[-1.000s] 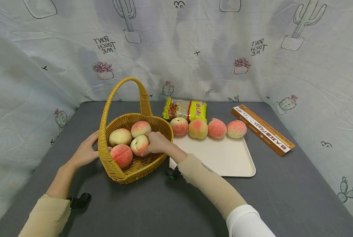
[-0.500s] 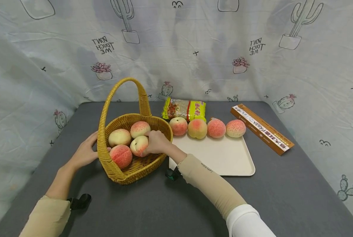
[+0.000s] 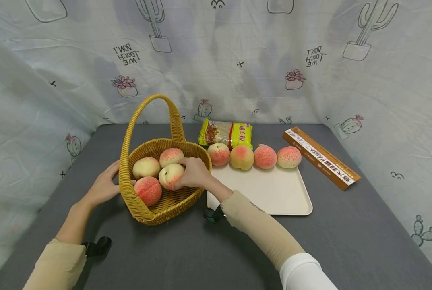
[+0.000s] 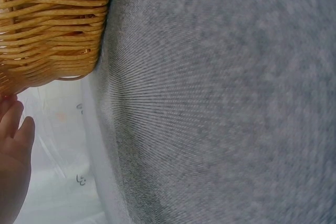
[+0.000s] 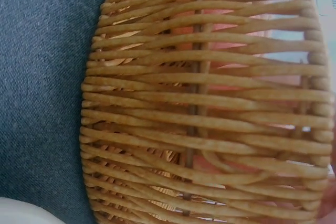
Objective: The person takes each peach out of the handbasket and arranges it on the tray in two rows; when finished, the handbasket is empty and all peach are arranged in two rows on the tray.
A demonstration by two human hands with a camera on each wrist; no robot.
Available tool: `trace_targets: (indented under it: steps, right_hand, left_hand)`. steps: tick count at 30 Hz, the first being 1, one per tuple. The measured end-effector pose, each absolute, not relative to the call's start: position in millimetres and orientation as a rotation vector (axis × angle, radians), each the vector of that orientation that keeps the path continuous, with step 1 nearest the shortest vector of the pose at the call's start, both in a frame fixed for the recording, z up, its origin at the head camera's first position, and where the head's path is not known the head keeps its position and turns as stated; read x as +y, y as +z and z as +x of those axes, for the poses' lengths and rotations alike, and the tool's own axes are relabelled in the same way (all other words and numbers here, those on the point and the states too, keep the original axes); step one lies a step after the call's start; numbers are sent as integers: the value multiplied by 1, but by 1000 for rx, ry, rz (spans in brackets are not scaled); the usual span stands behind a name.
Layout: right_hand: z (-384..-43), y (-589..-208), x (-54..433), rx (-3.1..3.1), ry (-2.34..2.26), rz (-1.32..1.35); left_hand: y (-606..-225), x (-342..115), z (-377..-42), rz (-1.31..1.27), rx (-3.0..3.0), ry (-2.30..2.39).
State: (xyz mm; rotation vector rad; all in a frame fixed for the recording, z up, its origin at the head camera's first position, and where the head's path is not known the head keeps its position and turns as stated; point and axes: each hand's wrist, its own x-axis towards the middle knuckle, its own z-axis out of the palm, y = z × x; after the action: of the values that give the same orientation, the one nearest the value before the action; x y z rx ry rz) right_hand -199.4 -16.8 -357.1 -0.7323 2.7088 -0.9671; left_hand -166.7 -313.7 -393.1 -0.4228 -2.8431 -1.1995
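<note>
A yellow wicker basket (image 3: 176, 211) with a tall arched handle stands on the left part of the table. My left hand (image 3: 105, 184) holds its left rim beside the handle's foot, thumb over the edge; in the left wrist view, the fingers (image 4: 14, 124) reach the woven wall. Inside the basket my right hand (image 3: 195, 173) grips a pale peach (image 3: 168, 176) from its right side. Three other peaches lie around it: a red one (image 3: 148, 191), a yellowish one (image 3: 146, 168) and a pink-topped one (image 3: 171, 155). In the right wrist view the wicker wall (image 5: 210, 98) mostly hides that hand.
A cream tray (image 3: 273, 197) lies right of the basket, with several peaches (image 3: 242, 157) in a row along its back edge. Behind them is a yellow bag of pasta (image 3: 224, 133). A long brown pasta box (image 3: 321, 158) lies at the right. A printed cloth (image 3: 216, 60) hangs behind.
The peach in my right hand has shifted slightly up and to the right within the basket. My left hand and the basket have stayed in place.
</note>
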Motion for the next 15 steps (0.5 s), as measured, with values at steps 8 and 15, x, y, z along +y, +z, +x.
trace_targets:
  steps: [8, 15]
  right_hand:
    - [-194, -349, -8, 2679, -1143, -737]
    - [-189, -336, 3, 2665, -1217, -732]
  left_hand:
    - [-394, -314, -168, -450, -2832, -1174]
    - [-395, -315, -168, -446, -2836, -1136]
